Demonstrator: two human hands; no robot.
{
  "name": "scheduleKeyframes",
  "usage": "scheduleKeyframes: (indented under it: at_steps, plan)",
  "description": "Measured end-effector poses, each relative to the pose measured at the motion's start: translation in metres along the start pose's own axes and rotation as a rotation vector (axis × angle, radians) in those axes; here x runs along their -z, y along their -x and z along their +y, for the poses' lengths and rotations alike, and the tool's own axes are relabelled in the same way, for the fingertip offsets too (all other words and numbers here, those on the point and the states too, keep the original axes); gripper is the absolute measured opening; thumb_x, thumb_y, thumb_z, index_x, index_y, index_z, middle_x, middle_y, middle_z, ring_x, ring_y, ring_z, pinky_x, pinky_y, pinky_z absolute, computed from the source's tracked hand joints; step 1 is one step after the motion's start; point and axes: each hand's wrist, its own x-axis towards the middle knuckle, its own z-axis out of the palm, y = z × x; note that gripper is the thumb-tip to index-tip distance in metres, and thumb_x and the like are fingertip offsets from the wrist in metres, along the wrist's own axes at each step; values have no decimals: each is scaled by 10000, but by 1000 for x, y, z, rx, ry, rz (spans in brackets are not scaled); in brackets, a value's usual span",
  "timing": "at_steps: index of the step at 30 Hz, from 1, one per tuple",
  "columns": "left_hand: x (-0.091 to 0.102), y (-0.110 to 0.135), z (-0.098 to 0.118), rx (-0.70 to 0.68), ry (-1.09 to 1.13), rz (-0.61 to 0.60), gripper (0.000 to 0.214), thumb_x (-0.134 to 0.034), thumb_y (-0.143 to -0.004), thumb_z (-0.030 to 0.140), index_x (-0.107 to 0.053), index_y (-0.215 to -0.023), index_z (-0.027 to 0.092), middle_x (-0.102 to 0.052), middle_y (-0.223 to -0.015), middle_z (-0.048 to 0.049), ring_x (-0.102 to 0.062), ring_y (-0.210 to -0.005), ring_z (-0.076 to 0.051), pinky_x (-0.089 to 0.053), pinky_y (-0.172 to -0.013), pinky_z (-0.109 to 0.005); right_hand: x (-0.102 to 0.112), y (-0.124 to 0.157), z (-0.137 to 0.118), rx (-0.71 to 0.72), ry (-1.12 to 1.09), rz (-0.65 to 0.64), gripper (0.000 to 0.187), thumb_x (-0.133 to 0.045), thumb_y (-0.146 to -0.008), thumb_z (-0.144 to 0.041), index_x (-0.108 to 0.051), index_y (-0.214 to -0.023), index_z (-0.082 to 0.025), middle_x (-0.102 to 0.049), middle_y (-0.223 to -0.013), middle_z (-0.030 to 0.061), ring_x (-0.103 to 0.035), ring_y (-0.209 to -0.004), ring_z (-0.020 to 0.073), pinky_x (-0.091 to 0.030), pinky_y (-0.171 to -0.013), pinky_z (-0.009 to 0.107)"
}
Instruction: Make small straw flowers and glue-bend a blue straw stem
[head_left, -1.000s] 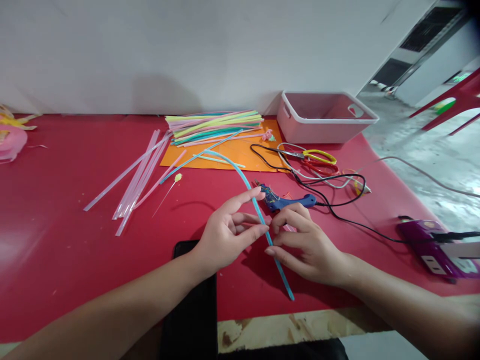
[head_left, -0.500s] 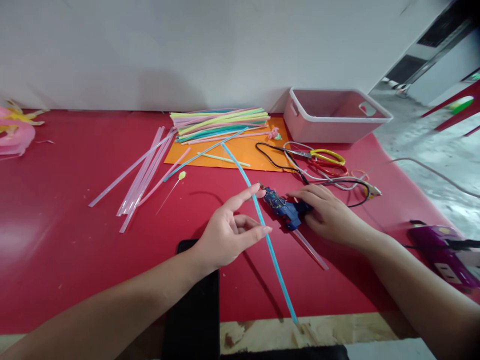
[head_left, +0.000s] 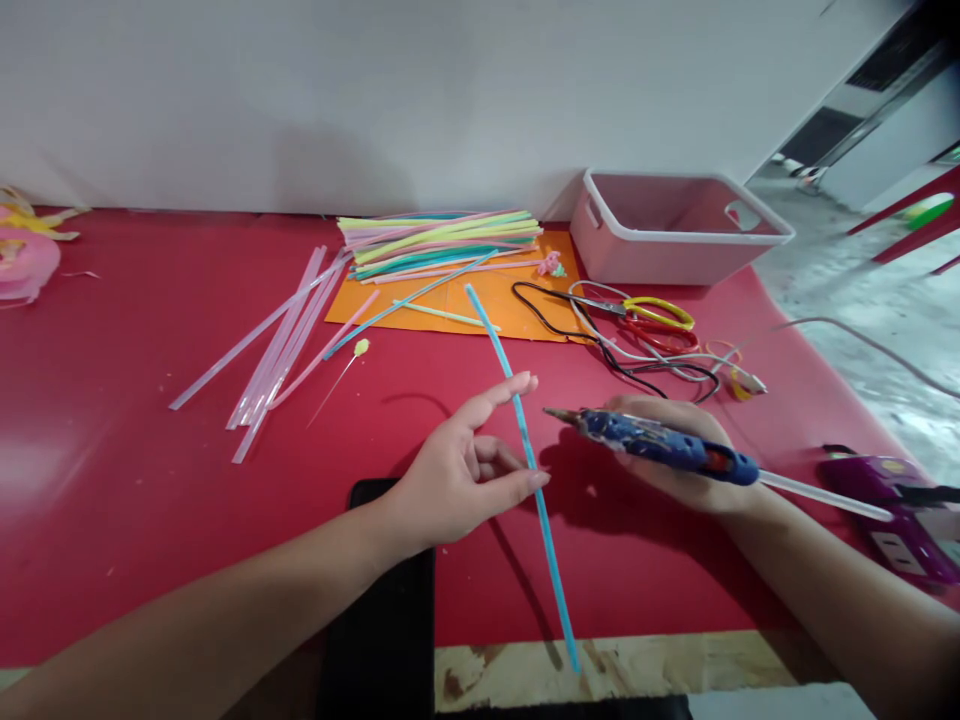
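A long blue pipe cleaner (head_left: 553, 560) slants across the head view, pinched in my left hand (head_left: 457, 470) between thumb and fingers, above the red tabletop. My right hand (head_left: 675, 480) is wrapped round a dark blue glue gun (head_left: 667, 445), whose nozzle points left at the pipe cleaner with a gap between them. A clear glue stick (head_left: 825, 494) sticks out of the gun's back end. Left of my hands lies a thin stem with a small yellow tip (head_left: 361, 347).
A bundle of coloured pipe cleaners (head_left: 442, 240) lies on an orange sheet (head_left: 450, 320). Pink strips (head_left: 281, 350) are at left. A pink bin (head_left: 675, 255), scissors (head_left: 656, 315) and cables stand or lie at right, near a purple power strip (head_left: 885, 520). A black phone-like slab (head_left: 382, 620) lies in front.
My right hand has picked the glue gun up off the table and turned it, nozzle to the left. The left hand keeps the blue pipe cleaner, tilted slightly more upright.
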Motion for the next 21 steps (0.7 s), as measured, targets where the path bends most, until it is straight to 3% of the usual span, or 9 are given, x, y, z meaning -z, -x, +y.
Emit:
scheduleKeyframes:
  at_steps: [5, 16, 21]
  plan:
    - [-1, 3, 0, -1, 2, -45, 824, -787, -806, 191, -398, -1509, 374, -616, -1352, -128, -563, -689, -37, -494, -635, -163, -3, -6, -3, 115, -41, -142, 141, -599, -902, -328, -625, -937, -194, -642, -802, 59, -602, -688, 172, -457, -625, 301]
    - [-2, 5, 0, -10, -22, -77, 822, -782, -810, 188, -396, -1499, 418, -435, -1546, -142, -559, -684, -12, -513, -675, -188, -4, -8, 0, 133, -34, -170, 262, -550, -934, -447, -633, -956, -200, -634, -773, 56, -574, -694, 177, -435, -659, 312]
    - [-3, 7, 2, -12, -50, -86, 830, -783, -808, 204, -382, -1514, 375, -525, -1465, -155, -566, -693, -40, -544, -708, -234, -4, -7, 4, 175, -42, -143, 273, -567, -929, -457, -643, -978, -199, -654, -787, 62, -584, -690, 176, -440, -654, 311]
